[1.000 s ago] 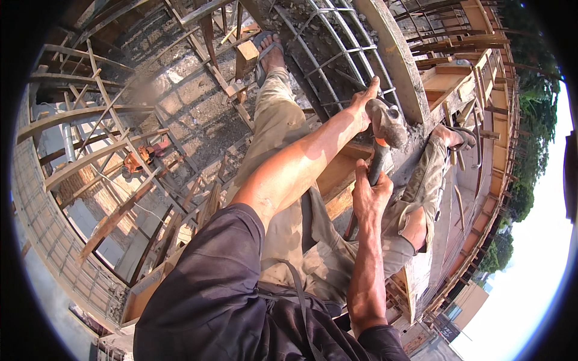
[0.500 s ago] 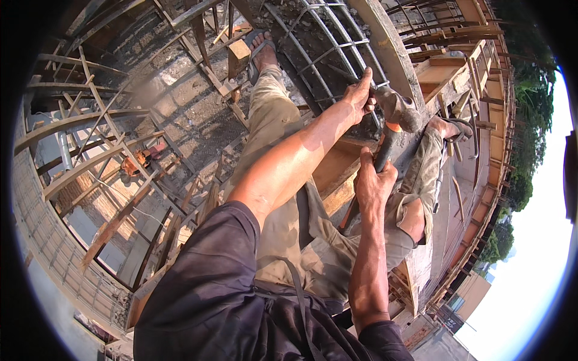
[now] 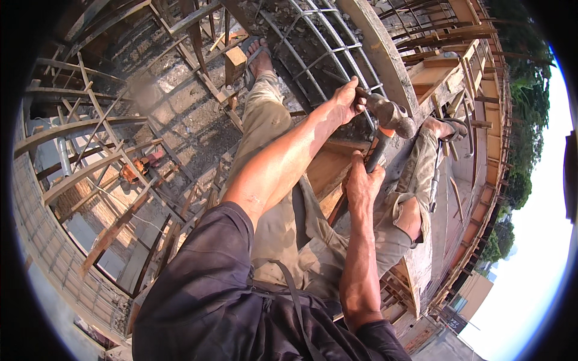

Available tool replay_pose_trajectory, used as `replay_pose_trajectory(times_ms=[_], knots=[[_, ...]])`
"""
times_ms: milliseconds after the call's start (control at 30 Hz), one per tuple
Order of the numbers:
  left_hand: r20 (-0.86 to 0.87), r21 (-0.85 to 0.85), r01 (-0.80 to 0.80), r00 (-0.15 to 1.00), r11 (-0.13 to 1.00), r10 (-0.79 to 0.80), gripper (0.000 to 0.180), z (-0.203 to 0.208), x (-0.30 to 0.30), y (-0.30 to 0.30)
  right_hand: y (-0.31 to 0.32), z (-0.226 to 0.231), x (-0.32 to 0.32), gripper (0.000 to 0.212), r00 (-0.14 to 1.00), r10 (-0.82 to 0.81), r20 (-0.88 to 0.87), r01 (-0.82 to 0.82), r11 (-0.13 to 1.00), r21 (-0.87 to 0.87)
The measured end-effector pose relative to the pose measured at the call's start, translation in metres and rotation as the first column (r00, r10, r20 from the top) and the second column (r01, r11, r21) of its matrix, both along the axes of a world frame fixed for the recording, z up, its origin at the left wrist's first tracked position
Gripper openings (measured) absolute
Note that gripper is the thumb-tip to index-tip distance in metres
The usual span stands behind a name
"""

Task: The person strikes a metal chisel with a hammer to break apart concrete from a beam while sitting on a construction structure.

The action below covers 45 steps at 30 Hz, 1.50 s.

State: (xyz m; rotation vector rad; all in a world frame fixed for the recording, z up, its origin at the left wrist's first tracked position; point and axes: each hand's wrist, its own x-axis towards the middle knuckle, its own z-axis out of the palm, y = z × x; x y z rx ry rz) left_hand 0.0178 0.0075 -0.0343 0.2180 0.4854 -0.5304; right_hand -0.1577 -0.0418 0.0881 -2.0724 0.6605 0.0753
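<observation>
My right hand (image 3: 363, 182) grips a hammer (image 3: 392, 117) by its dark handle, which has an orange band below the grey metal head. My left hand (image 3: 347, 103) is closed, thumb up, just left of the hammer head. A thin dark rod (image 3: 335, 76), chisel-like, shows beyond the left fingers and seems held in them; the fingers cover its middle. The hammer head lies close against the rod's near end; whether they touch I cannot tell. Beneath the left hand runs a cage of steel rebar (image 3: 330, 53) inside a trough.
A concrete-stained board (image 3: 376, 42) edges the rebar trough. My sandalled feet rest on either side, the left by a wooden block (image 3: 235, 58). Timber framing (image 3: 90, 123) stands over a lower level at left, with an orange machine (image 3: 133, 170) below. Wooden formwork (image 3: 490, 144) curves along the right.
Both hands and the hammer have shifted slightly left in the picture, with the view moving a little too. The hammer head remains close to the left hand.
</observation>
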Motion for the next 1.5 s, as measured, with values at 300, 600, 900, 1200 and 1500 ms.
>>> replay_pose_trajectory(times_ms=[300,600,900,1200,1500], knots=[[-0.045,0.104,0.044,0.998,0.994,-0.04,0.027,-0.008,-0.013,0.007,0.002,0.063,0.001,0.03,0.96,-0.052,0.274,0.031,0.996,0.08],[-0.138,0.327,0.114,0.988,0.938,-0.072,0.014,-0.013,-0.06,0.013,-0.003,0.071,-0.011,0.028,0.931,-0.13,0.342,0.033,0.961,0.276],[-0.196,0.191,0.063,0.98,0.98,-0.025,0.013,-0.002,-0.062,0.008,-0.005,0.075,-0.02,0.033,0.923,-0.131,0.361,0.018,0.954,0.299],[-0.284,0.023,0.108,0.954,0.994,-0.097,0.017,-0.016,-0.058,0.025,-0.004,0.075,-0.017,0.035,0.937,-0.174,0.302,0.053,0.927,0.37],[-0.25,-0.102,0.037,0.966,0.994,-0.062,0.024,0.003,-0.02,0.031,0.003,0.076,-0.021,0.031,0.94,-0.063,0.336,-0.031,0.963,0.267]])
